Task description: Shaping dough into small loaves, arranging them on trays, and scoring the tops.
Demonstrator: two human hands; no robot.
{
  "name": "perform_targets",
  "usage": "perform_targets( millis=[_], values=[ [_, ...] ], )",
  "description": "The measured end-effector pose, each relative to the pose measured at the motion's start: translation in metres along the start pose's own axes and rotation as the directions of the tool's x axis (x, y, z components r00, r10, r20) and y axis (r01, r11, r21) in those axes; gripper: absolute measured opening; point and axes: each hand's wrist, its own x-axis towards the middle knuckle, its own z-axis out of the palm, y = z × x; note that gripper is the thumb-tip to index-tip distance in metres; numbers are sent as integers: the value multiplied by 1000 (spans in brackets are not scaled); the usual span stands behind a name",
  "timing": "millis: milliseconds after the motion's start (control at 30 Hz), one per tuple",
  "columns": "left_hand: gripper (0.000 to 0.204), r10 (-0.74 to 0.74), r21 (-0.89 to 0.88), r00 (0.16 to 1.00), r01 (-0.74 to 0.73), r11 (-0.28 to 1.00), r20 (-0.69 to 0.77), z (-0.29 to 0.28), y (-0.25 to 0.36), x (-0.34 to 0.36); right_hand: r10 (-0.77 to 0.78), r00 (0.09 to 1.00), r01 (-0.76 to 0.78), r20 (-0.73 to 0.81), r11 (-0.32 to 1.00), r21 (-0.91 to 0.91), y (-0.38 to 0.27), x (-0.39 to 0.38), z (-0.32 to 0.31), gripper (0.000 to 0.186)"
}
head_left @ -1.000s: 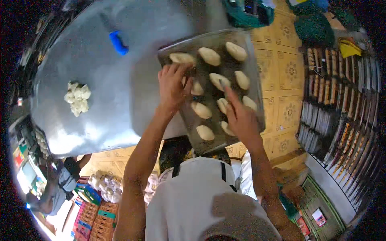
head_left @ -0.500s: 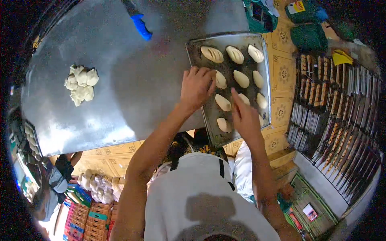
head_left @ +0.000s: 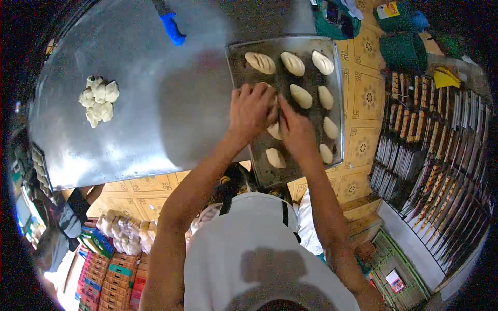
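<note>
A metal baking tray (head_left: 259,168) holds several oval dough pieces (head_left: 301,96); those in the back row bear lengthwise cuts. My left hand (head_left: 251,111) has its fingers bent over a dough piece (head_left: 265,85) at the tray's left side, mostly hiding it. Close beside it, my right hand (head_left: 295,129) is closed, index finger pointing at that piece; whatever it holds is too hidden to make out. A lump of dough portions (head_left: 98,98) sits on the steel table (head_left: 145,135) to the left. A blue-handled knife (head_left: 172,30) lies toward the back.
At right are racks of trays (head_left: 415,124) and a green bundle (head_left: 334,20) by the table corner. Stacked crates (head_left: 114,277) and bagged goods (head_left: 124,233) stand below left on the tiled floor (head_left: 360,124). Another person (head_left: 72,220) is at the lower left edge.
The view has shifted. Compared with half a second ago, my right hand has moved up and left, close against my left hand, which stays over the same part of the tray.
</note>
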Motion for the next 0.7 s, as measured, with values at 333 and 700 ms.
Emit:
perform_targets(
  millis=[333,700],
  values=[
    [46,120,48,989,-117,992,-82,33,45,34,86,996,-86,2,996,10,51,31,-31,52],
    [34,-7,71,995,14,997,-96,47,61,44,150,985,-150,82,989,-15,56,5,-53,52]
  ],
)
